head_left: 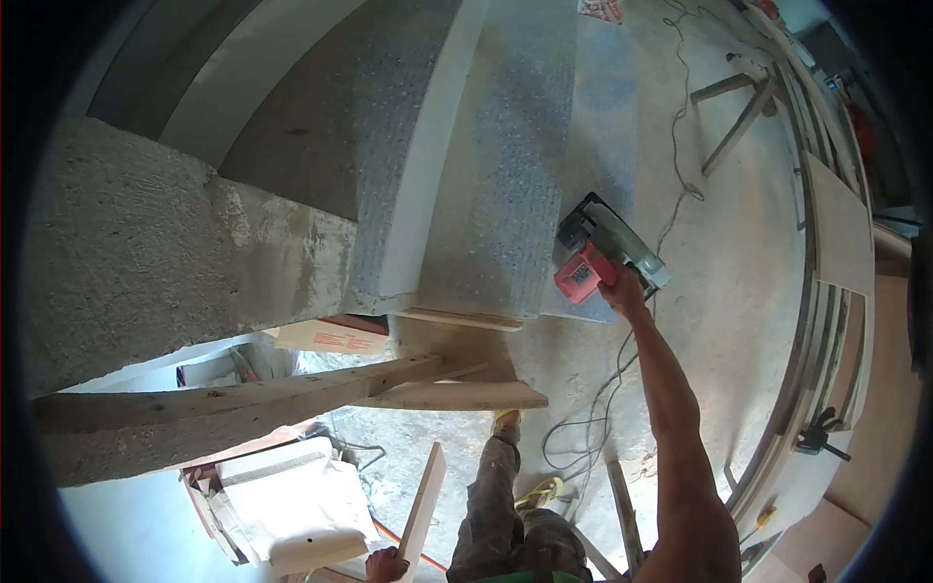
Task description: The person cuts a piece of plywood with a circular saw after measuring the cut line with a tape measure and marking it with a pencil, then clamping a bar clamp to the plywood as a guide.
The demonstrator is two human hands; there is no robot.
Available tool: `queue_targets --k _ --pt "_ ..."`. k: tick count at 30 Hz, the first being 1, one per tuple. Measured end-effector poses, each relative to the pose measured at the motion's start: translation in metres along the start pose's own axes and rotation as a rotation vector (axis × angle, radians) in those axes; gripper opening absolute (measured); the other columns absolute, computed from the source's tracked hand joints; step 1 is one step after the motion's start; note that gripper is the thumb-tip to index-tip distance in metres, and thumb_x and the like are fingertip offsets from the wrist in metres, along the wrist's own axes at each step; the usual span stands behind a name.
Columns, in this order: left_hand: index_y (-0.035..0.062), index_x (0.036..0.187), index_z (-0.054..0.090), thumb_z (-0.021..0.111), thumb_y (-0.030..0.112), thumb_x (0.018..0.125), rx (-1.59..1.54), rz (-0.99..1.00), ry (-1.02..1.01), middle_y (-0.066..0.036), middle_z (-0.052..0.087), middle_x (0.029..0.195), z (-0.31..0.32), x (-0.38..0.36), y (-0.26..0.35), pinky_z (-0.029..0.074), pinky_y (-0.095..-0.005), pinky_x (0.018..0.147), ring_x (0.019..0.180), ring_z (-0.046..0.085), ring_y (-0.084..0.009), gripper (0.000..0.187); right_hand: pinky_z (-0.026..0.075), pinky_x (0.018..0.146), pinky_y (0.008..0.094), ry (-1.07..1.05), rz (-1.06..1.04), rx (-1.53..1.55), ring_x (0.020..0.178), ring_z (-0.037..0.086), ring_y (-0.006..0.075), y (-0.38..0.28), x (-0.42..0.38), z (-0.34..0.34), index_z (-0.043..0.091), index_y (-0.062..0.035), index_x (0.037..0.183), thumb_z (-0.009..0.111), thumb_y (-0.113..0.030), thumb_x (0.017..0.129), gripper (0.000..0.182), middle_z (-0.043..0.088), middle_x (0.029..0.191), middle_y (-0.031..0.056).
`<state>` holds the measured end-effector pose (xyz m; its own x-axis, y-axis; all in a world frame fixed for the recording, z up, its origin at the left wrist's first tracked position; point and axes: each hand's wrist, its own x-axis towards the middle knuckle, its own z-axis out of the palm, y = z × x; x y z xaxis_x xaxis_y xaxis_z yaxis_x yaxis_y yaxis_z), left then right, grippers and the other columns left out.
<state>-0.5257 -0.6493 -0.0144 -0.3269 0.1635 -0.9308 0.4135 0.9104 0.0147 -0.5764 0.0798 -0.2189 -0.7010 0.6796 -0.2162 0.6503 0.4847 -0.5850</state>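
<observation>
Head view: right hand grips red saw, label unreadable.

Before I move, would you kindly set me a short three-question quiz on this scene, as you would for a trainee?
1. What does the right hand grip?
(a) a hammer
(b) a red power saw
(c) a paint roller

2. True or false: the left hand holds a narrow pale board.

3. Fill in the colour: the straps of the footwear are ____.

Key: 1. b; 2. true; 3. yellow
</observation>
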Motion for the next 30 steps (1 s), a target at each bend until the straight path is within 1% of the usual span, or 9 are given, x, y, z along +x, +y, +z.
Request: queue_targets --k 1,5,8,14,18,22,25,29,30 --pt "0.0061 0.08 0.062 0.055 0.03 0.076 -0.043 -0.001 0.036 -0.016 0.066 0.081 0.013 0.002 -0.005 0.05 -0.0485 0.068 0.075 0.062 -0.0377 0.025 0.05 0.069 0.0459 -0.005 -0.063 0.006 0.083 0.061 0.0402 0.006 0.001 0.003 0.058 -0.0083 0.101 0.069 -0.019 0.067 0.037 0.064 0.087 0.0193" --pt "0.005 0.08 0.062 0.055 0.029 0.076 -0.035 0.048 0.049 -0.018 0.065 0.082 0.015 0.005 0.002 0.05 -0.0488 0.069 0.076 0.062 -0.0385 0.026 0.05 0.07 0.0452 -0.063 -0.061 0.017 0.084 0.06 0.0408 0.005 0.0 0.004 0.058 -0.0074 0.099 0.068 -0.017 0.066 0.036 0.064 0.087 0.0197" --pt "0.0048 0.08 0.062 0.055 0.03 0.076 -0.126 -0.11 0.018 -0.017 0.065 0.082 -0.008 0.0 0.023 0.05 -0.0489 0.069 0.077 0.062 -0.0391 0.026 0.05 0.07 0.0451 -0.026 -0.12 0.037 0.084 0.061 0.0404 0.008 -0.002 0.01 0.059 -0.0075 0.098 0.068 -0.016 0.067 0.034 0.063 0.088 0.0199" --pt "0.0046 0.086 0.062 0.054 0.029 0.079 0.017 0.053 -0.033 -0.018 0.064 0.082 0.015 0.021 0.008 0.049 -0.05 0.067 0.075 0.062 -0.0375 0.026 0.05 0.07 0.0445 0.09 -0.19 0.065 0.082 0.06 0.0401 0.015 -0.014 0.024 0.061 -0.0081 0.094 0.07 -0.017 0.066 0.03 0.063 0.086 0.0184" --pt "0.0081 0.09 0.067 0.066 0.036 0.069 0.011 -0.13 -0.12 -0.016 0.067 0.089 -0.021 0.028 0.036 0.05 -0.0461 0.079 0.085 0.064 -0.0355 0.035 0.043 0.081 0.0527 0.039 -0.189 -0.008 0.093 0.058 0.0363 0.031 -0.016 0.029 0.058 -0.0114 0.102 0.071 -0.021 0.066 0.039 0.063 0.092 0.0155" --pt "0.0061 0.09 0.063 0.06 0.035 0.072 0.026 -0.059 -0.159 -0.019 0.066 0.089 -0.036 0.038 0.052 0.05 -0.0467 0.079 0.087 0.063 -0.0363 0.034 0.039 0.088 0.0552 -0.065 -0.062 -0.004 0.101 0.055 0.0374 0.027 -0.017 0.028 0.055 -0.0122 0.11 0.071 -0.023 0.067 0.047 0.061 0.1 0.0156" --pt "0.0045 0.089 0.063 0.058 0.031 0.072 0.094 -0.008 -0.149 -0.019 0.066 0.088 -0.04 0.054 0.061 0.05 -0.0469 0.077 0.086 0.063 -0.0364 0.032 0.039 0.09 0.0587 -0.098 0.27 -0.193 0.115 0.044 0.0412 -0.011 -0.026 0.016 0.045 -0.0144 0.126 0.069 -0.024 0.069 0.062 0.047 0.124 0.018" --pt "0.0033 0.086 0.062 0.056 0.028 0.073 0.169 0.084 -0.111 -0.019 0.065 0.085 -0.06 0.068 0.084 0.051 -0.0471 0.075 0.083 0.064 -0.0359 0.029 0.036 0.092 0.0598 -0.003 0.268 -0.12 0.121 0.038 0.0402 -0.002 -0.033 0.037 0.037 -0.0142 0.131 0.067 -0.022 0.071 0.067 0.038 0.128 0.0192" --pt "0.0034 0.086 0.062 0.056 0.027 0.074 0.191 0.09 -0.106 -0.019 0.065 0.085 -0.067 0.065 0.088 0.051 -0.0473 0.074 0.083 0.064 -0.0358 0.028 0.038 0.092 0.0566 0.068 0.212 -0.113 0.112 0.046 0.0443 0.0 -0.038 0.041 0.037 -0.0104 0.131 0.067 -0.019 0.072 0.067 0.045 0.123 0.0223"
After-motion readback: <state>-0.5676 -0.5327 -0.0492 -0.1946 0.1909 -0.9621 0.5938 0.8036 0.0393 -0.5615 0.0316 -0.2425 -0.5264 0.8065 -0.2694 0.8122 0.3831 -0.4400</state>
